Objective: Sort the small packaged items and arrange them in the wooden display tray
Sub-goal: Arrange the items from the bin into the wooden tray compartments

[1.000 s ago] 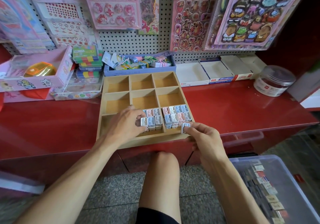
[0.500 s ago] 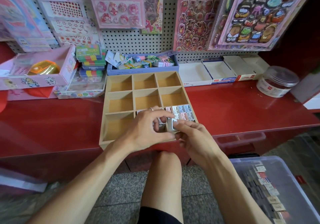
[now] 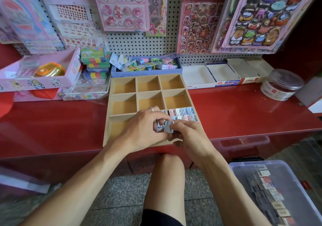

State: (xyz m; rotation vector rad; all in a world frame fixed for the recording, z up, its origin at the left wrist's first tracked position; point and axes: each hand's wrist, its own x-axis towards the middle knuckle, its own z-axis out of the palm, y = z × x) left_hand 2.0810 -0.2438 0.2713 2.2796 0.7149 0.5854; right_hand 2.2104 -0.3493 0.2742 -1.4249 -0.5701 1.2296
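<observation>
Both hands are pinching one small blue packet [image 3: 169,126], its long axis upright, over the wooden tray's [image 3: 122,86] near middle compartment: left hand [image 3: 144,129], right hand [image 3: 187,135]. The tray is sitting on a red table [image 3: 244,110] below a pegboard [image 3: 139,42].

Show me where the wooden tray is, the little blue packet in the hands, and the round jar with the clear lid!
wooden tray [image 3: 124,107]: head view, on the bare floor of its middle-left compartment.
little blue packet [image 3: 169,126]: head view, on its front face between the fingers.
round jar [image 3: 282,84]: head view, on its side wall under the lid.
</observation>
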